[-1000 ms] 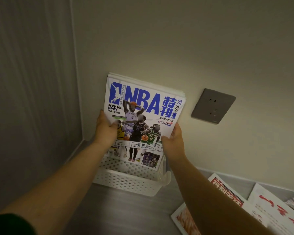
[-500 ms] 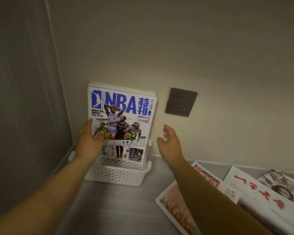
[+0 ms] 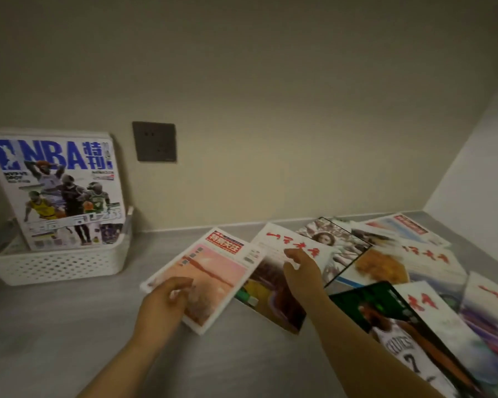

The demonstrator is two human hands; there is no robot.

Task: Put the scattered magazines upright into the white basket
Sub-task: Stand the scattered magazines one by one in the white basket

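Item: NBA magazine, blue masthead, basketball players on the cover, standing upright at the front of a stack in the white basket, leaning back toward the wall. The perforated basket sits at the far left of the grey counter, with a dark wall socket to its right.

Change: a second ago you held that stack by both edges over the basket; both hands have since left it and come right to the loose magazines.

Item: pink-cover magazine, red title box, lying flat and skewed. Your left hand rests on its near-left corner, fingers curled; grip unclear. Your right hand hovers open over the neighbouring red-lettered magazine, holding nothing. More magazines lie overlapping to the right.
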